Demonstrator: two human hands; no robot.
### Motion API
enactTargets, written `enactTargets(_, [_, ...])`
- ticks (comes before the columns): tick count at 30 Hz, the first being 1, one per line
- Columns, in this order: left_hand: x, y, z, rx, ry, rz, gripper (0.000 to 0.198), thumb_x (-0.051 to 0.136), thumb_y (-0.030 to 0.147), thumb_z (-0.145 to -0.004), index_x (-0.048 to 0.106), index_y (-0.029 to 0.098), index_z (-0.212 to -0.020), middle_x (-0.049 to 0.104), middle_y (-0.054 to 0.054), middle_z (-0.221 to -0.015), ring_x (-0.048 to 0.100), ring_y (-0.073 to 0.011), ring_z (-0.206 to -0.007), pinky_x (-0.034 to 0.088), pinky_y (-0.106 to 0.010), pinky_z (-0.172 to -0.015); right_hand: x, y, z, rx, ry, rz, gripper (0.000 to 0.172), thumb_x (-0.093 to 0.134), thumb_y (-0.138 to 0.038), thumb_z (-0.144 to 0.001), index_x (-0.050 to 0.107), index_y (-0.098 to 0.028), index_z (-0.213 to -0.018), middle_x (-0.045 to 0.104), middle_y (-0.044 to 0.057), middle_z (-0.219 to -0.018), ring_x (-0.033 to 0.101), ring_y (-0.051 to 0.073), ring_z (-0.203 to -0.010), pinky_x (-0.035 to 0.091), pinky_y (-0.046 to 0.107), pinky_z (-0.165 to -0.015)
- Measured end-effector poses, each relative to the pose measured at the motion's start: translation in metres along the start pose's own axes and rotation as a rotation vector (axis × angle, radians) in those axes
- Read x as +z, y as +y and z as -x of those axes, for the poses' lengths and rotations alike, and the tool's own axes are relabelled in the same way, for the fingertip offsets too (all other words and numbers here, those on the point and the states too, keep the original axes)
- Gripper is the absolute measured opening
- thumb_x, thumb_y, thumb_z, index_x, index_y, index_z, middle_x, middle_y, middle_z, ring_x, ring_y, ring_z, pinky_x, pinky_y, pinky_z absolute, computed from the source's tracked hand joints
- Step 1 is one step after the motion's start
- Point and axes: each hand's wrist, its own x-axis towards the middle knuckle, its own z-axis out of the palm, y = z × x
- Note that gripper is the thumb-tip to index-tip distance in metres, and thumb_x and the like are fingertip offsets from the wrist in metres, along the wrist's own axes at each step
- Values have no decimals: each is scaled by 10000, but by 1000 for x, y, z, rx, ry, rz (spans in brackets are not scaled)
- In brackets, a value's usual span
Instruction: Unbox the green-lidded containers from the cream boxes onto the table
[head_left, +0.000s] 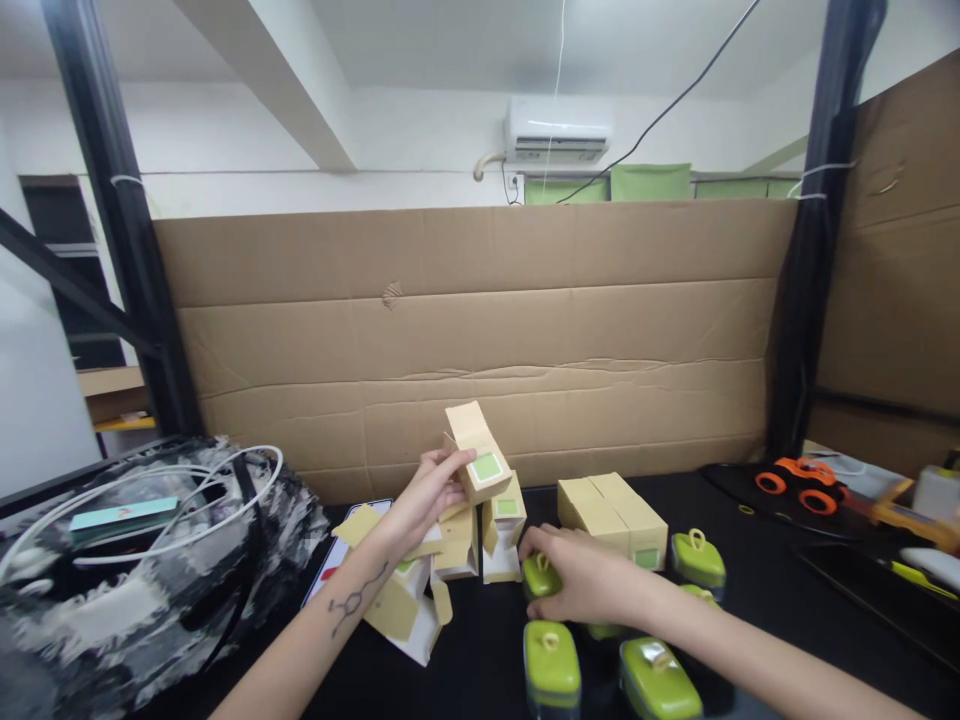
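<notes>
Above black surface [480,665], steady the box [484,460] gripped in left hand [437,492], keeping level the green container [541,579] clasped under right hand [576,572].

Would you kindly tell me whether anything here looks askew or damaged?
The open boxes lie jumbled, flaps splayed, unlike the closed boxes set neatly side by side. Behind, the cardboard panel has a small scuffed patch left of its middle.

Glossy green-lidded plastic tub [540,580] pt. hidden by R hand [574,573] (contents: can't tell). Print on pale-green square label [487,468] of small tan cardboard box [478,442] too small to read. Grey-black ragged fabric bundle [172,590] cut off, L edge.
</notes>
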Motion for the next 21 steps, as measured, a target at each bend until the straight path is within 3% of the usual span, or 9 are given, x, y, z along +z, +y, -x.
enactTargets(3, [7,-3,4,-62,-10,81,351,713,270,-739,433,186,-933,706,-115,-870,706,-235,-787,548,-352,-732,-5,3,-1,-49,149,58,397,751,-290,-696,574,-153,-1025,671,115,-958,665,295,-845,529,407,-711])
enactTargets(7, [22,-9,11,-108,-21,170,311,700,225,-752,437,196,-916,706,-84,-840,693,-203,-708,530,-326,-691,-12,3,-6,-221,363,166,568,695,-101,-711,464,-151,-1227,534,182,-1255,505,338,-1181,441,506,-951])
enactTargets(12, [41,-6,24,-135,-88,276,135,612,198,-808,506,179,-888,698,-77,-854,679,-182,-729,521,-284,-679,-16,4,-9,-415,433,239,253,508,-73,-845,594,-175,-1059,634,161,-1101,585,329,-1068,484,538,-888])
enactTargets(21, [45,0,33,-223,-71,257,109,512,223,-895,531,144,-968,686,-76,-783,656,-148,-654,534,-259,-654,-21,14,0,-515,431,234,201,438,-156,-928,608,-207,-1020,634,170,-1232,531,323,-1221,459,543,-938])
